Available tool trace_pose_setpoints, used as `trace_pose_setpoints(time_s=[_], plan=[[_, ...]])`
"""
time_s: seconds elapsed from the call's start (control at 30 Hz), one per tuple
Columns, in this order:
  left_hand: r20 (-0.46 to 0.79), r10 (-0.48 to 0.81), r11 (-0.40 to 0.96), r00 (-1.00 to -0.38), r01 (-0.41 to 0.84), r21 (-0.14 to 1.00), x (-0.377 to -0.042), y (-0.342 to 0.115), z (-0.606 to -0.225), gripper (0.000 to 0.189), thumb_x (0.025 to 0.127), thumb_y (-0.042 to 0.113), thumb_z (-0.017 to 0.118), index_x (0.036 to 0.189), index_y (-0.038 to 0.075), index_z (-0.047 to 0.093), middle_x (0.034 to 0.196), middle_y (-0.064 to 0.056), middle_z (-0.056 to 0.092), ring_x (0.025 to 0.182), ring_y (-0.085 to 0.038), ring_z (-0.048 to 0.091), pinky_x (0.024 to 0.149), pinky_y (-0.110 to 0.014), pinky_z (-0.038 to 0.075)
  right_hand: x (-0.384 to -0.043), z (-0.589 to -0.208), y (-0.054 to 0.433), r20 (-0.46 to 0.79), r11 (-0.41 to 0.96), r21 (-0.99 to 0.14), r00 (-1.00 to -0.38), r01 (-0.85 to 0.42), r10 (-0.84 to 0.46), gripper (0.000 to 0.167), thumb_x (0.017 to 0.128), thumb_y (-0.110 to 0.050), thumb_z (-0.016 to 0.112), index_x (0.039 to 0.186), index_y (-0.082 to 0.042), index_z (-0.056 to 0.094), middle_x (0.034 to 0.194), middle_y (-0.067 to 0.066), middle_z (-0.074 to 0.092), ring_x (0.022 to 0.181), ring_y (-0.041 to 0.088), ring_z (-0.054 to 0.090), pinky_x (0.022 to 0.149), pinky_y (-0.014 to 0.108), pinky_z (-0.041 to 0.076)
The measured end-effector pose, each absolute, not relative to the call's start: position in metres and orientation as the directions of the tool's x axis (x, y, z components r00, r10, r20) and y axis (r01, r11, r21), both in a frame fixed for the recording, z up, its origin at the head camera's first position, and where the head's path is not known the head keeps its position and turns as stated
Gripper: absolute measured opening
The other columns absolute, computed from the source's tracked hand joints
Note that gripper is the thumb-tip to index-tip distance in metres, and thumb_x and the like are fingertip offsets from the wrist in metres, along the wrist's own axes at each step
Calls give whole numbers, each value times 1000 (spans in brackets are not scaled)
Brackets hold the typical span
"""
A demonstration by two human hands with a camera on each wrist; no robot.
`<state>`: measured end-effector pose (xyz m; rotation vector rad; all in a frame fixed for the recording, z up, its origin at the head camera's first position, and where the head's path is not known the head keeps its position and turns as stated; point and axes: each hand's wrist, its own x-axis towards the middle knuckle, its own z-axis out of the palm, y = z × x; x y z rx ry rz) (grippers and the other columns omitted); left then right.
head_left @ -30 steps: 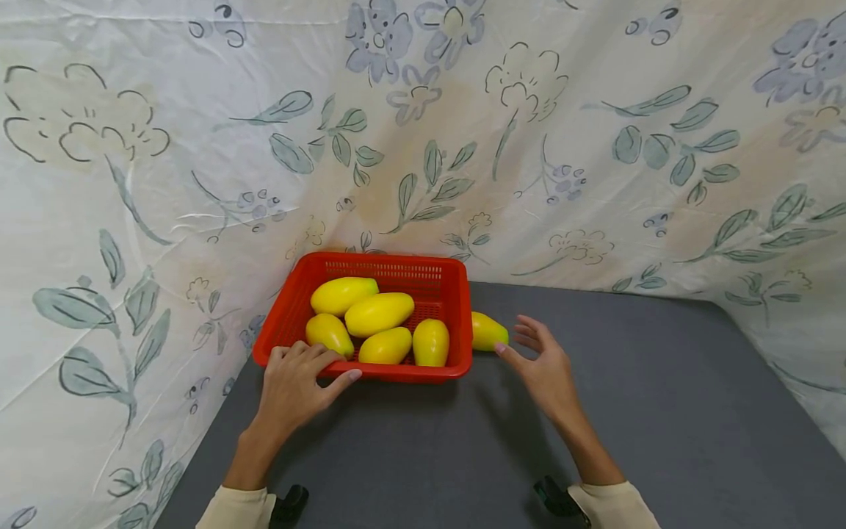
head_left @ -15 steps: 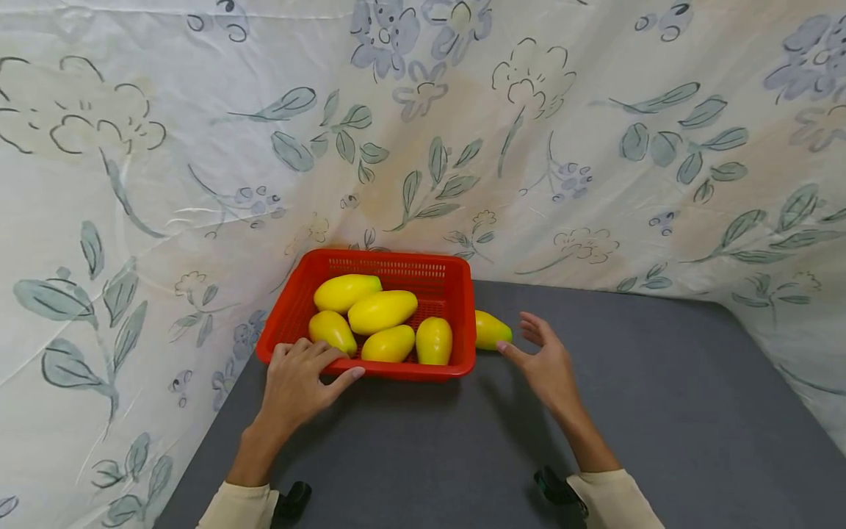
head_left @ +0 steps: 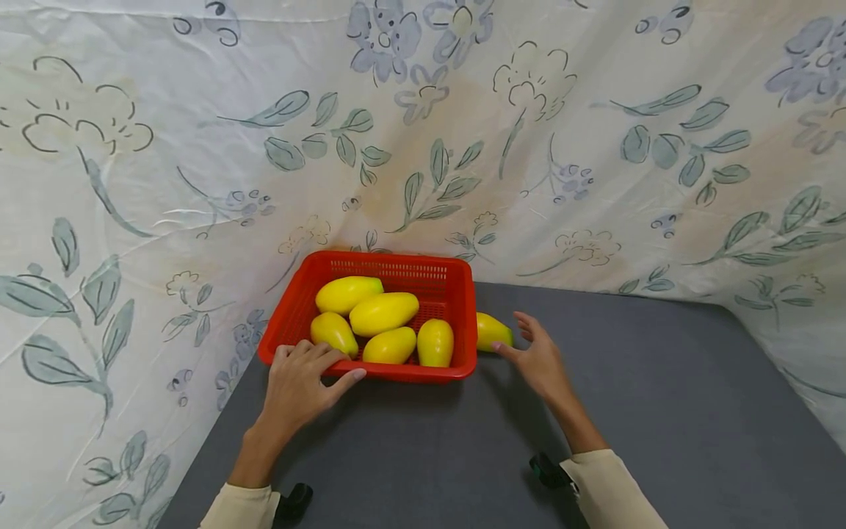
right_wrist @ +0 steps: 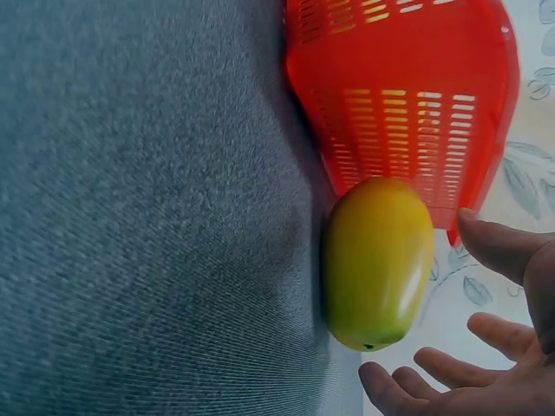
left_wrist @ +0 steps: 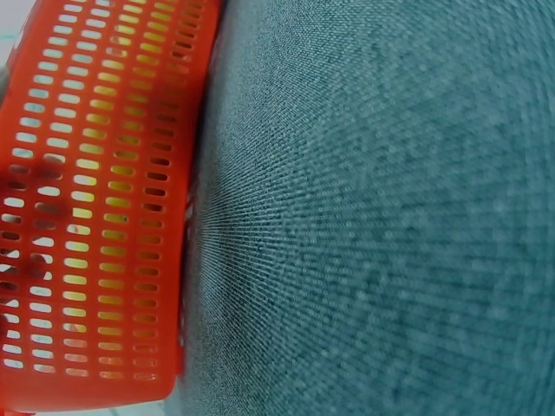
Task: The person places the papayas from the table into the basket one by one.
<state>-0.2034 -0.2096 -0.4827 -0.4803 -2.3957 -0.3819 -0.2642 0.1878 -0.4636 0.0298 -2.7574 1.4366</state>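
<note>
A red plastic basket (head_left: 466, 323) holds several yellow mangoes (head_left: 383, 314). Over its near left rim lie the fingers of my left hand (head_left: 300, 382), gripping it, with the thumb stretched along the front edge. In the left wrist view, dark finger shapes show through the slots of the basket wall (left_wrist: 104, 199). One more mango (right_wrist: 379, 264), yellow with a green tip, lies on the table against the basket's right side. My right hand (head_left: 537, 361) is beside that mango, thumb and fingers spread around its green end, holding nothing.
The grey table (head_left: 628, 382) extends to the right and front. A floral cloth (head_left: 529, 147) hangs behind the basket and along the left side. Dark wrist devices (head_left: 293, 502) sit at both sleeves.
My right hand has shifted slightly, its thumb and fingers now nearer the mango beside the basket. The left hand stays on the rim. The head view has shifted a little.
</note>
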Motion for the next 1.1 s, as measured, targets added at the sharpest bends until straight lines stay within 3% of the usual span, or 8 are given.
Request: trace_pose_setpoints(time_s=[0.43, 0.77, 1.1], plan=[[650, 245, 889, -719, 434, 145, -203, -211, -483, 62, 96, 74, 55, 102, 19, 83, 97, -5, 76, 84, -27, 56, 78, -44, 39, -280, -471, 179, -1, 592, -806, -999, -27, -47, 82, 96, -28, 81, 163, -7, 38, 169, 22, 35, 152, 48, 36, 117, 65, 37], [646, 245, 887, -723, 437, 153, -202, -211, -482, 63, 96, 76, 53, 102, 21, 83, 97, -4, 75, 84, -26, 56, 78, -45, 39, -287, -478, 173, 30, 614, -787, -998, -61, -60, 77, 96, -25, 81, 160, -6, 43, 161, 27, 45, 146, 45, 45, 119, 61, 37], [643, 241, 892, -727, 426, 148, -202, -208, -482, 60, 96, 73, 57, 103, 20, 83, 97, -4, 75, 86, -27, 58, 78, -45, 39, -294, -480, 172, 47, 620, -781, -996, -81, -70, 75, 95, -21, 81, 159, -4, 45, 158, 27, 48, 146, 44, 44, 122, 62, 32]])
